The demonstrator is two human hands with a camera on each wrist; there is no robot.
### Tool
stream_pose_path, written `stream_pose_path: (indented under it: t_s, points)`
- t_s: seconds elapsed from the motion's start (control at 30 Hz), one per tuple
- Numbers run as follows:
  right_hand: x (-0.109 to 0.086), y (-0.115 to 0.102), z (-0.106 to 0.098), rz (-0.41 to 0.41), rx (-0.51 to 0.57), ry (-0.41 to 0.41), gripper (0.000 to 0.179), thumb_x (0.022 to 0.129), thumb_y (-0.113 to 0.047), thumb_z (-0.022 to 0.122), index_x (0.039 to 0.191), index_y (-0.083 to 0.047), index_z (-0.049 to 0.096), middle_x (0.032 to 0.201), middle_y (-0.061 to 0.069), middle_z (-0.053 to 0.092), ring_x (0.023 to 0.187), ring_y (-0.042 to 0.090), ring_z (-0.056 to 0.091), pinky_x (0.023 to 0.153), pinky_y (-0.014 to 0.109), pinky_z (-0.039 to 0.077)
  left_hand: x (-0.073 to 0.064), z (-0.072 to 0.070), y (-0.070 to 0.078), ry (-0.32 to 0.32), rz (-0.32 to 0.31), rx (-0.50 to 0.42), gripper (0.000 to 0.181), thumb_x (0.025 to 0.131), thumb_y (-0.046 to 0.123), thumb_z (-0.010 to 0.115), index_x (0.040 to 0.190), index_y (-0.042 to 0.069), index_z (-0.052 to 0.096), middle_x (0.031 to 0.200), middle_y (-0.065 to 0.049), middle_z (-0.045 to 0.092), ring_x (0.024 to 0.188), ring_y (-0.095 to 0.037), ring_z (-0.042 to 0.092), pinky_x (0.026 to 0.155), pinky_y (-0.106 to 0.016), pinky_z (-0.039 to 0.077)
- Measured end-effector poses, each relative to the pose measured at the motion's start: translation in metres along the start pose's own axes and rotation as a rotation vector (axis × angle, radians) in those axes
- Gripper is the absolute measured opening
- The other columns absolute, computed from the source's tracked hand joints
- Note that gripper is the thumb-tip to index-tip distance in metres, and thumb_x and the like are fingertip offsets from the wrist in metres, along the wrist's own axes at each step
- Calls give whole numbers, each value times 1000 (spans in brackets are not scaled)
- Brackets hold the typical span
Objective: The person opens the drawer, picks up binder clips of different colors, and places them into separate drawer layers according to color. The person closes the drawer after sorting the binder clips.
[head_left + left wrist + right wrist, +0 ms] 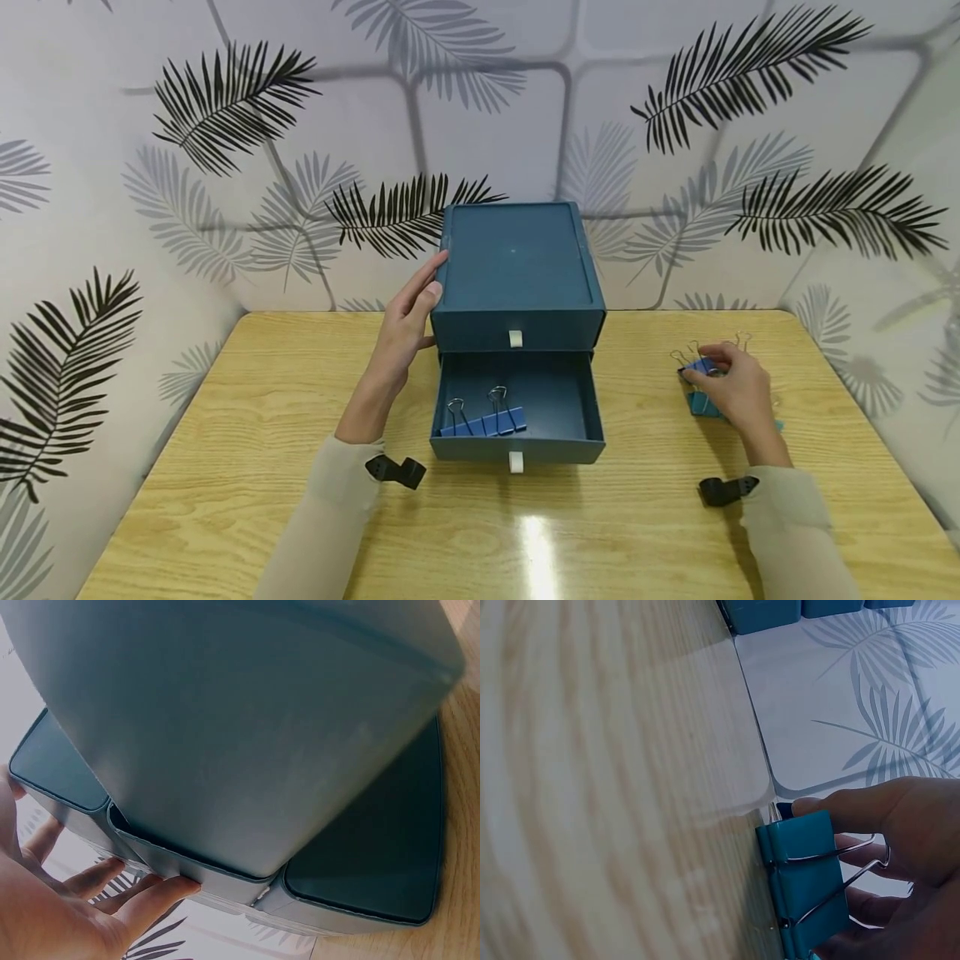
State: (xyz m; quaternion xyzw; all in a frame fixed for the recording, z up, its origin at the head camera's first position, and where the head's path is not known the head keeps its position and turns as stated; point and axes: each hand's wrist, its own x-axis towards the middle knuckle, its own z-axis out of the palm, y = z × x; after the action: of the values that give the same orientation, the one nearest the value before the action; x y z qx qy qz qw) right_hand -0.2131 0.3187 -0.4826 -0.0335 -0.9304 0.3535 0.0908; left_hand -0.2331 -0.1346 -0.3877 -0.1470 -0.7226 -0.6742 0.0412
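Note:
A dark blue drawer unit stands on the table with a lower drawer pulled out. Inside that drawer, at its front left, lie blue binder clips with wire handles up. My left hand rests with extended fingers against the unit's left side; its fingertips touch the casing in the left wrist view. Over at the right, my right hand pinches a blue binder clip between thumb and fingers. Just in front of it sits a teal binder clip, which hides most of the blue one in the right wrist view.
More clip handles show behind the right hand, and a bit of teal shows beside its wrist. The upper drawer, with a white pull tab, is closed. A leaf-patterned backdrop rises behind the wooden table.

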Motion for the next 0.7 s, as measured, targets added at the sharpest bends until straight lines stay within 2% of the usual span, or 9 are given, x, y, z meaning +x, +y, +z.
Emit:
stream_pose_path:
  t_s: [0.27,0.5,0.7]
  points:
    - [0,2,1,-12,-18,-28,47,95,-21,75,129,9,63,126,35,60,113,49,57,88,62,49,0,0,0,0,-1,11,51,107,41,48,157,36,44,164,8,32,151,-25,29,94,-80,38]
    - [2,2,3,0,-36,-31,47,94,-22,76,128,9,64,122,33,63,103,44,61,82,57,52,-1,1,1,2,-4,11,51,106,42,48,157,36,44,164,7,32,150,-26,30,95,-79,38]
    - [1,-1,4,-26,-47,-24,47,94,-20,76,128,10,65,122,34,63,101,45,62,80,57,53,-1,0,1,5,-1,17,51,106,42,48,157,36,44,165,6,32,150,-27,31,95,-79,38]
